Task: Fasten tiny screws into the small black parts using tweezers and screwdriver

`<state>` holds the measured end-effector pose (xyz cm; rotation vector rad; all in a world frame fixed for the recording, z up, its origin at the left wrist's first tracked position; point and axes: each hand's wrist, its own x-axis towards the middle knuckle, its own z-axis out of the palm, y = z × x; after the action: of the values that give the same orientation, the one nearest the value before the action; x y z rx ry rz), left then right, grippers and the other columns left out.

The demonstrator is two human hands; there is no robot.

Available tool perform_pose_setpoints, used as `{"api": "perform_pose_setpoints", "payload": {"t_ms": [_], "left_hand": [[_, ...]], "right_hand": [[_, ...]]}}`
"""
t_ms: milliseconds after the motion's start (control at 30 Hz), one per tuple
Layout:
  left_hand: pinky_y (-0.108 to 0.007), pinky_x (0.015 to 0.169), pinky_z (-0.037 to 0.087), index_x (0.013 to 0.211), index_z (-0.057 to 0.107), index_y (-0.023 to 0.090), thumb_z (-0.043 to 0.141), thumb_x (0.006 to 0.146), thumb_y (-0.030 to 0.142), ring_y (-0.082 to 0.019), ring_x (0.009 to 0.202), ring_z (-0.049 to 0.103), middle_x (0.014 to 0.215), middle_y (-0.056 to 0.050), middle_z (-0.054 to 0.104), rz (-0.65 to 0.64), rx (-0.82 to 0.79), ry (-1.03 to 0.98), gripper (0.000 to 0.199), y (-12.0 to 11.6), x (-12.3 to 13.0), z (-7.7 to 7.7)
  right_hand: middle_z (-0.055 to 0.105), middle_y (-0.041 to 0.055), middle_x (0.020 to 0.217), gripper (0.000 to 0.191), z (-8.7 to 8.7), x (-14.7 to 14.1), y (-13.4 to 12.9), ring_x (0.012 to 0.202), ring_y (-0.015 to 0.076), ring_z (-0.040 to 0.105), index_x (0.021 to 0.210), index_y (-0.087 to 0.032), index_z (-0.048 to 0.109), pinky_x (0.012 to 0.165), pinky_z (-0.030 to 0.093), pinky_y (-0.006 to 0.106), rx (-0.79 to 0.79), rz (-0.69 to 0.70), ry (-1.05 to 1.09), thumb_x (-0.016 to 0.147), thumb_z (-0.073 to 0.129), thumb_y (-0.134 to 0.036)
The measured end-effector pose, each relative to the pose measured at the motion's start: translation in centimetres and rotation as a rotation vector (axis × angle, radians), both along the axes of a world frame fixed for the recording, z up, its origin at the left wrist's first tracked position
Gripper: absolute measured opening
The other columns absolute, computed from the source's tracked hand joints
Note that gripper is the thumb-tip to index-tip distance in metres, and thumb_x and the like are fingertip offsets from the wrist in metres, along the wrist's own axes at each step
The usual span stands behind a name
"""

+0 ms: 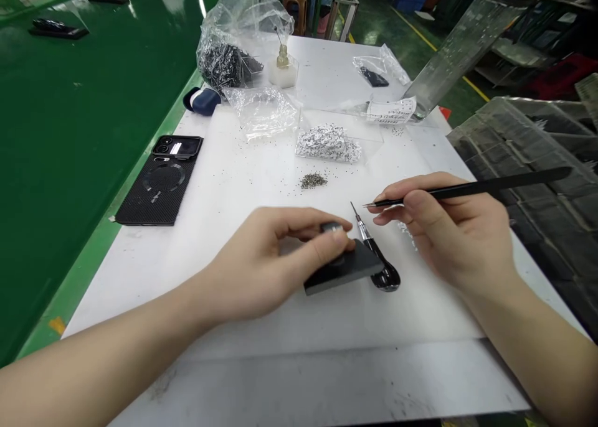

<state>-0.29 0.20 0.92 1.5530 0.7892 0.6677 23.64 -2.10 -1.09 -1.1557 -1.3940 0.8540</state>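
My left hand (299,253) is closed around a small dark part that sits on a flat black block (355,266); the fingers hide much of the part. In my right hand (448,228) is a pair of black tweezers (495,183), pinched between thumb and fingers with the fine tips pointing left. Between the hands lies a black screwdriver (378,259), its thin bit pointing away from me and its rounded end beside the block. Beyond my hands is a little heap of tiny metal screws (313,180) on the white mat (243,190).
Behind the screws lies a clear bag of small white pieces (329,143). A black phone (161,181) lies at left, near a dark blue case (202,101). Farther back are a bag of black parts (228,66) and a small bottle (283,69). Plastic trays (523,147) stand at right.
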Motion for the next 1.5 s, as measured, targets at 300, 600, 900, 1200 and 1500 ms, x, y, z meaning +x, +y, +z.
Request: {"api": "perform_pose_setpoints", "payload": {"t_ms": [300,600,900,1200,1500], "left_hand": [[-0.031,0.097,0.054,0.096,0.079,0.016,0.069,0.095,0.034,-0.022,0.106,0.073,0.102,-0.005,0.081,0.19,-0.258,-0.254,0.02,0.6,0.2,-0.2],[-0.031,0.106,0.053,0.099,0.076,0.019,0.058,0.099,0.026,-0.019,0.108,0.071,0.101,-0.001,0.079,0.523,-0.084,-0.472,0.02,0.7,0.2,-0.7],[-0.031,0.094,0.058,0.093,0.076,0.02,0.062,0.095,0.021,-0.021,0.104,0.074,0.096,-0.001,0.079,0.546,-0.082,-0.399,0.014,0.6,0.6,-0.6],[-0.028,0.083,0.059,0.091,0.076,0.021,0.065,0.094,0.027,-0.02,0.098,0.074,0.092,0.002,0.079,0.509,-0.111,-0.348,0.014,0.6,0.6,-0.4],[-0.027,0.082,0.057,0.095,0.075,0.02,0.065,0.096,0.031,-0.02,0.102,0.074,0.093,0.002,0.08,0.502,-0.034,-0.275,0.015,0.5,0.4,-0.2]], "right_hand": [[0.076,0.0022,0.094,0.014,0.1,-0.4,0.3,0.085,0.0189,0.075,0.095,-0.026,0.078,0.074,0.06,0.032,-0.05,-0.076,-0.041,0.093,0.071,-0.038],[0.08,-0.0044,0.087,0.006,2.1,-4.2,-1.0,0.07,0.0091,0.073,0.094,-0.03,0.078,0.058,0.057,0.015,-0.157,0.127,-0.351,0.089,0.075,-0.033],[0.081,-0.0053,0.101,0.011,0.9,-4.7,-1.7,0.092,0.0122,0.077,0.101,-0.03,0.077,0.079,0.062,0.017,-0.147,0.187,-0.444,0.092,0.071,-0.027],[0.083,-0.0041,0.098,0.011,0.8,-4.9,-1.7,0.087,0.0197,0.079,0.098,-0.033,0.08,0.062,0.064,0.025,-0.126,0.138,-0.479,0.089,0.074,-0.03],[0.082,-0.0039,0.095,0.011,1.1,-4.0,-1.8,0.082,0.0192,0.078,0.099,-0.036,0.079,0.06,0.062,0.027,-0.122,0.106,-0.411,0.09,0.075,-0.033]]}}
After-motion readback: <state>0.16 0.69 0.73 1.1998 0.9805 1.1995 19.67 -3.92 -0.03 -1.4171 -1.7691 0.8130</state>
